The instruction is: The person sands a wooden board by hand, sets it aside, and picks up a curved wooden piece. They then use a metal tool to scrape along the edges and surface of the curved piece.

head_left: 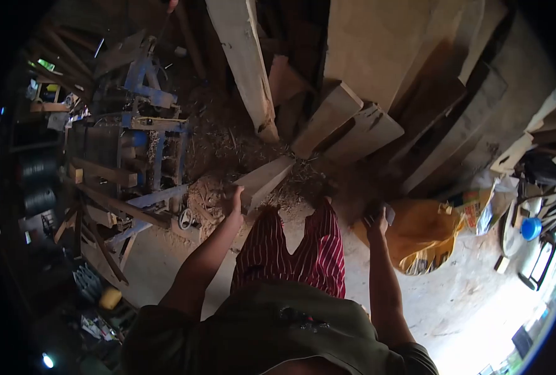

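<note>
My left hand [236, 201] grips the near end of a short, thick wooden board [267, 179], which slants away over the shavings. Its far end points toward the foot of a long pale plank [243, 59]. On the other side, my right hand [375, 221] is closed around a small, greyish, flat-sided object [390, 215]; its kind I cannot tell, as the fingers cover most of it. Just beside that hand lies a yellow-orange sack [425, 231] on the floor.
Wood shavings [218, 140] cover the ground ahead. Cut timber pieces [329, 119] and a large sheet [384, 47] lean at the back. A blue-framed machine [156, 125] stands left, with loose wooden bars [106, 172] around it. At right are a blue container [530, 229] and clutter.
</note>
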Tool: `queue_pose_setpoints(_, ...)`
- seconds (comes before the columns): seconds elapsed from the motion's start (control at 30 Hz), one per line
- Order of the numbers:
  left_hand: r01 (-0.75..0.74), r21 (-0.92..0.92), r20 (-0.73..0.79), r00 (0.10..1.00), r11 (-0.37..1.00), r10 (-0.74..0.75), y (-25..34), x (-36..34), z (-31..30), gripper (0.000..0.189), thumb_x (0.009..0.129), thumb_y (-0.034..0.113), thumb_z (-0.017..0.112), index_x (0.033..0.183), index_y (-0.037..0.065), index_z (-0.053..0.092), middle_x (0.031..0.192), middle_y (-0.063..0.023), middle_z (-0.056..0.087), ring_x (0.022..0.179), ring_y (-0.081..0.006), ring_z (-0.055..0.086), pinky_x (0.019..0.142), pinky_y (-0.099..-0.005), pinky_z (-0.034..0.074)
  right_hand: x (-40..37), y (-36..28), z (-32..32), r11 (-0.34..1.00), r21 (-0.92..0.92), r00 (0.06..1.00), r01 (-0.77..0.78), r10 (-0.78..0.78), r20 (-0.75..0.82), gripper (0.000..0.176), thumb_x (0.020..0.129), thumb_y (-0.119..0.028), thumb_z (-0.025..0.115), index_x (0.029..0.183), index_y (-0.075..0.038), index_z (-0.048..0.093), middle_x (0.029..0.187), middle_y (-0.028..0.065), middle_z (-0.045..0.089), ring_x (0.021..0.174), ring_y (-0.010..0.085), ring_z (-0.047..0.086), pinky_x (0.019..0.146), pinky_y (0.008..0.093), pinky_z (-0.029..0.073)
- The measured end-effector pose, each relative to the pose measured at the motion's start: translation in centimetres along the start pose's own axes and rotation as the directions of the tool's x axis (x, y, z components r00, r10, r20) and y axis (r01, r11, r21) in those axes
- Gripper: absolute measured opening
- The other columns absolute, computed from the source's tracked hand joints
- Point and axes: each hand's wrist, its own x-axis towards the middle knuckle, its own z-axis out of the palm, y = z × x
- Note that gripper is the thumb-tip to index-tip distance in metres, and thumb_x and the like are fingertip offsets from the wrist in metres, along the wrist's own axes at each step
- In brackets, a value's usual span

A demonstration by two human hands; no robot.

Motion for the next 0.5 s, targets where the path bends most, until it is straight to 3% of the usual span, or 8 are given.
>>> queue_pose_setpoints(0.03,0.033,-0.021,-0.032,0.999,0.999,-0.033,1.5,-0.4,1.5,0.100,0.066,0.044,0.079,0.149,0.014,0.033,0.143,-0.0180,0.042,0.124,-0.0358,0.049,0.094,-0.0520,0.049,1.0,-2.3,0.8,0.984,-0.180,1.000,0.013,-0.013,0.004,0.061,0.089,-0.058,0.059,0.131,-0.016,0.047,0.119,0.0124,0.054,0.098,0.0289,0.061,0.073,0.0419,0.058)
queue_pose_setpoints(0.1,-0.061,0.119,-0.006,0.998,0.991,0.062,3.7,-1.9,3.6,0.103,0.064,0.045,0.079,0.150,0.015,0.031,0.145,-0.0186,0.041,0.128,-0.0375,0.047,0.094,-0.0545,0.049,3.4,-3.5,0.2,0.960,-0.278,0.999,0.004,0.007,0.041,0.060,0.089,-0.058,0.060,0.130,-0.016,0.047,0.115,0.0116,0.055,0.093,0.0274,0.062,0.070,0.0401,0.058)
queue_pose_setpoints(0.17,-0.039,0.089,-0.030,0.999,0.995,0.041,5.7,-2.5,5.0,0.104,0.064,0.047,0.078,0.151,0.015,0.031,0.148,-0.0169,0.039,0.129,-0.0372,0.046,0.097,-0.0526,0.048,4.3,-4.3,1.0,0.920,-0.387,0.996,0.057,-0.027,0.082,0.062,0.088,-0.059,0.061,0.128,-0.014,0.048,0.103,0.0116,0.059,0.080,0.0239,0.064,0.065,0.0382,0.058)
queue_pose_setpoints(0.27,0.053,0.028,-0.088,0.995,0.998,-0.050,9.5,-1.8,8.9,0.100,0.065,0.050,0.077,0.148,0.013,0.036,0.150,-0.0153,0.038,0.130,-0.0370,0.047,0.100,-0.0492,0.047,5.8,-4.7,3.2,0.866,-0.500,1.000,0.006,0.009,0.026,0.063,0.088,-0.059,0.061,0.127,-0.012,0.048,0.100,0.0135,0.058,0.077,0.0246,0.064,0.061,0.0374,0.058)
queue_pose_setpoints(0.33,-0.096,0.102,-0.002,0.995,0.990,0.097,11.3,-0.7,11.2,0.091,0.067,0.048,0.076,0.143,0.012,0.041,0.147,-0.0171,0.042,0.128,-0.0374,0.049,0.100,-0.0486,0.047,5.1,-4.4,6.0,0.875,-0.484,1.000,0.002,0.007,0.016,0.064,0.087,-0.059,0.061,0.127,-0.011,0.049,0.095,0.0137,0.057,0.070,0.0243,0.062,0.059,0.0364,0.057)
queue_pose_setpoints(0.4,-0.132,0.100,0.011,0.991,0.986,0.132,13.4,-0.1,13.7,0.082,0.072,0.041,0.075,0.142,0.014,0.041,0.143,-0.0175,0.045,0.127,-0.0385,0.048,0.098,-0.0516,0.047,3.9,-3.6,8.8,0.889,-0.447,0.995,0.102,-0.091,0.047,0.066,0.087,-0.059,0.062,0.129,-0.010,0.048,0.095,0.0131,0.055,0.065,0.0238,0.060,0.058,0.0369,0.057)
queue_pose_setpoints(0.47,-0.170,0.089,0.064,0.984,0.981,0.165,15.7,1.0,14.9,0.077,0.072,0.037,0.076,0.139,0.015,0.045,0.142,-0.0174,0.046,0.125,-0.0387,0.050,0.098,-0.0516,0.047,2.1,-3.0,11.7,0.883,-0.459,0.994,0.102,-0.074,0.079,0.068,0.087,-0.059,0.063,0.132,-0.011,0.046,0.097,0.0132,0.053,0.065,0.0229,0.059,0.056,0.0360,0.056)
queue_pose_setpoints(0.5,-0.171,0.125,0.077,0.984,0.977,0.162,17.1,1.5,15.4,0.081,0.073,0.040,0.077,0.140,0.011,0.042,0.143,-0.0195,0.045,0.126,-0.0384,0.050,0.101,-0.0488,0.046,0.4,-2.8,13.9,0.886,-0.445,0.992,0.127,-0.108,0.067,0.068,0.087,-0.059,0.063,0.132,-0.011,0.046,0.097,0.0129,0.052,0.065,0.0224,0.058,0.056,0.0349,0.055)
